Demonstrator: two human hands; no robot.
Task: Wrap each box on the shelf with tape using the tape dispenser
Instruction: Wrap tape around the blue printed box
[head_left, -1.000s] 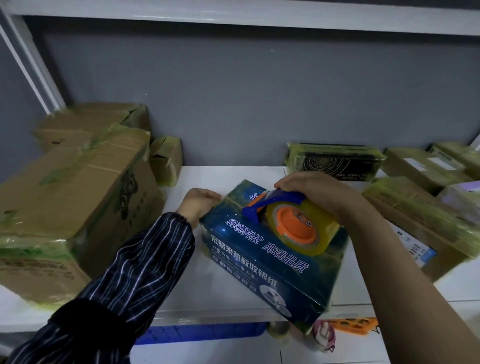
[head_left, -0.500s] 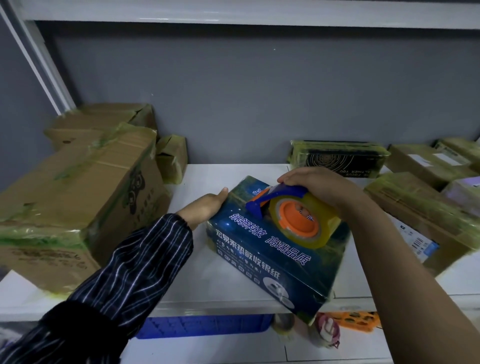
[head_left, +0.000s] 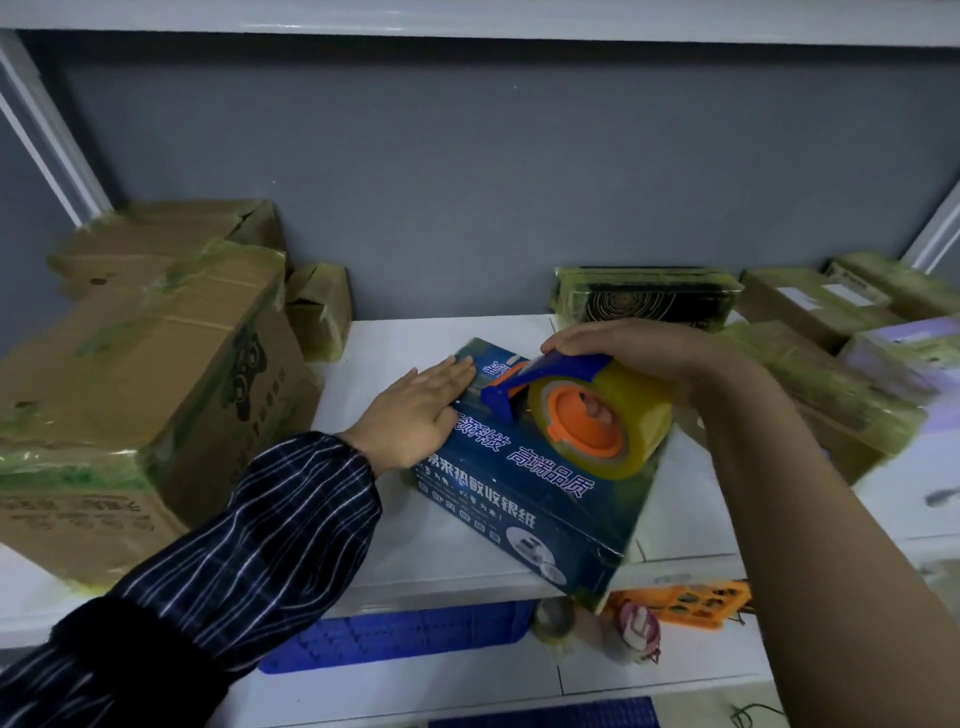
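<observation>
The right hand (head_left: 639, 348) is curled over the tape dispenser (head_left: 587, 410), gripping its yellowish roll from above; the dispenser's blue nose points toward the left hand (head_left: 415, 410) and sits on top of the blue printed box (head_left: 519, 488). The left hand lies flat with straight fingers, pressing the box's top just beside that nose. The box lies askew under both hands on the white shelf (head_left: 395, 535), its near corner past the front edge. The step in hand looks like starting a strip across the top; whether the tape end is already stuck down cannot be told. Next, the right hand probably needs to draw the dispenser away from the left with downward pressure; the left must pin the box against sliding.
</observation>
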